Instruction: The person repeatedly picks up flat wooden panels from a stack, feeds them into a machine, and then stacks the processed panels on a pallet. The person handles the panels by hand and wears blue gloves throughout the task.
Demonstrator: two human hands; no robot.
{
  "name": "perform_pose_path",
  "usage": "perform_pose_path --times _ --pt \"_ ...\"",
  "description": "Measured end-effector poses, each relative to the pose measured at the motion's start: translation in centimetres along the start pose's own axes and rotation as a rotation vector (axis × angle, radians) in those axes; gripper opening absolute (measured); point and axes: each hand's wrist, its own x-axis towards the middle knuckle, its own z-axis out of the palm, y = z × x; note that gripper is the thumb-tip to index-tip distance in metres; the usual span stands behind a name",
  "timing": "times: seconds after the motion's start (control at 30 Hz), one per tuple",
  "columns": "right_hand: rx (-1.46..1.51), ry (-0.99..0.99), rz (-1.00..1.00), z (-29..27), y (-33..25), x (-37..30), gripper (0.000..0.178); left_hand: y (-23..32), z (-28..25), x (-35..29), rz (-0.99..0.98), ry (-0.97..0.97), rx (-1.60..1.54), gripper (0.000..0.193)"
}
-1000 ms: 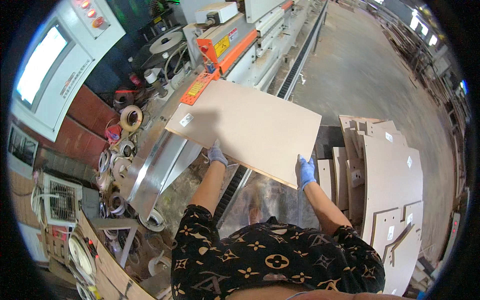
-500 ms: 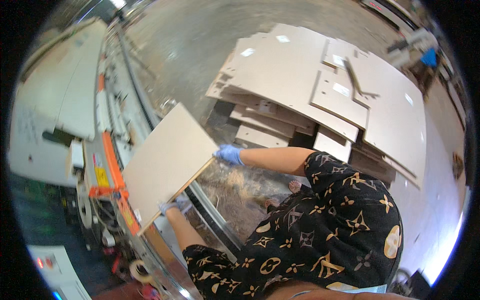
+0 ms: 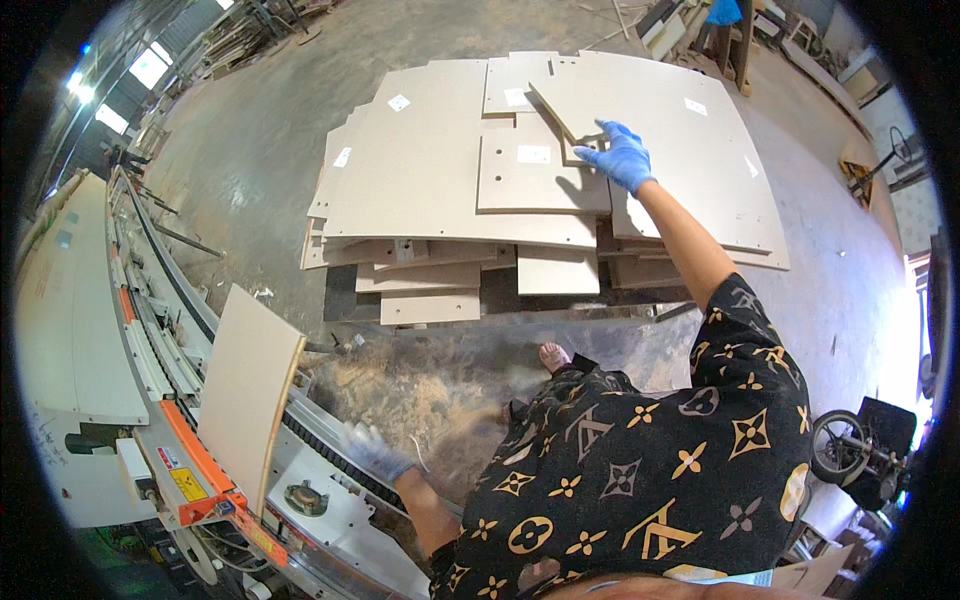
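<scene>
Pale board [image 3: 245, 385] on white machine bed [image 3: 338, 540]

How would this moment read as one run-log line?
left hand: blurred, near black track | right hand: open, at narrow strip, contact unclear | board: on machine | panels: stacked

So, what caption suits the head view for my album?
Right hand, blue-gloved fingers spread, above stacked boards; blurred left hand near a machine bearing a pale panel.

The board [image 3: 245, 385], earlier held at its edge by both hands, now lies free of them. The left hand [image 3: 375, 452], blurred, is apart from it; the right hand [image 3: 622, 158] is now over the stack [image 3: 420, 160], fingers spread beside a strip [image 3: 553, 112].
</scene>
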Motion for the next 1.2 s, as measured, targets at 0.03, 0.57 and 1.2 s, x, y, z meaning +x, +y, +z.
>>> perform_pose_path --times 0.03,0.57,1.2 --pt "-0.072 0.002 0.027 -0.1 0.1 1.9 0.087 -0.2 2.0 -1.1 -0.037 -0.056 0.001 0.054" --pt "0.124 -0.302 -0.9 3.6 -6.3 -8.1 0.097 2.0 28.8 -12.9 -0.277 -0.807 -0.349 0.057" --pt "0.134 -0.206 -0.315 6.4 5.8 18.5 0.077 2.7 0.7 -0.5 -0.027 0.56 -0.533 0.041"
